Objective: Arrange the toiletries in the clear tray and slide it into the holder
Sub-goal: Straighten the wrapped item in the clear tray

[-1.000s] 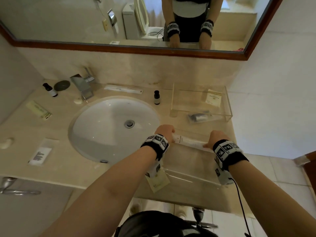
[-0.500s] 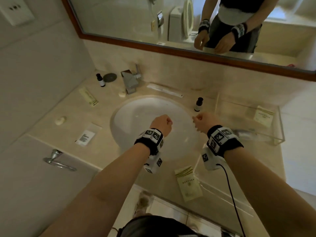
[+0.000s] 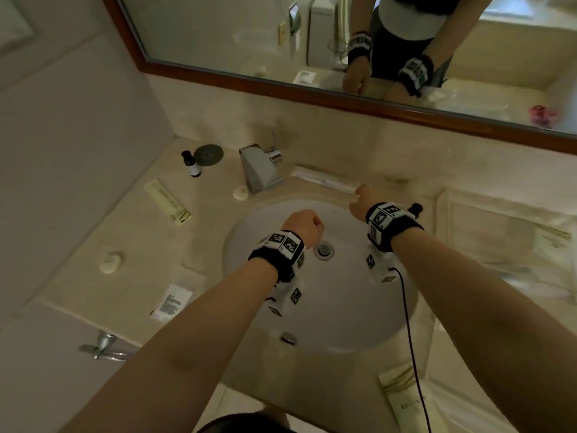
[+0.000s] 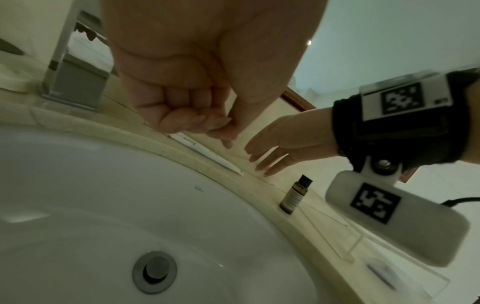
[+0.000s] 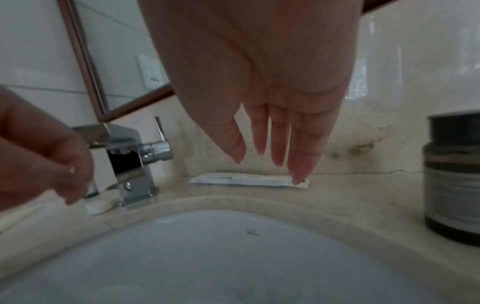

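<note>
The right hand (image 3: 362, 203) is held out over the back rim of the round white sink (image 3: 343, 307), with its fingers (image 5: 301, 156) straight and a little spread, and nothing is held in it. The fingertips are seen just above the near end of a long thin white paper packet (image 5: 249, 180) that lies flat on the pale stone surface (image 3: 93, 276) between the sink and the wall; it cannot be told if the packet is touched. The left hand (image 3: 304, 225) is held over the middle of the sink, and its fingers (image 4: 182, 119) are curled into a fist with nothing in them. A small dark bottle with a black cap (image 4: 296, 195) is stood upright on the surface just right of the sink. The clear plastic tray (image 3: 499, 232) is set at the right end of the surface, against the wall, and a flat pale packet (image 3: 549, 242) is seen inside it, but that part is blurred. A silver square tap (image 3: 260, 170) is fixed behind the sink, with a small white soap (image 3: 240, 193) beside it. Another small dark bottle (image 3: 191, 164), a long cream packet (image 3: 168, 201) and a white sachet with dark print (image 3: 171, 303) are laid on the left side of the surface.
</note>
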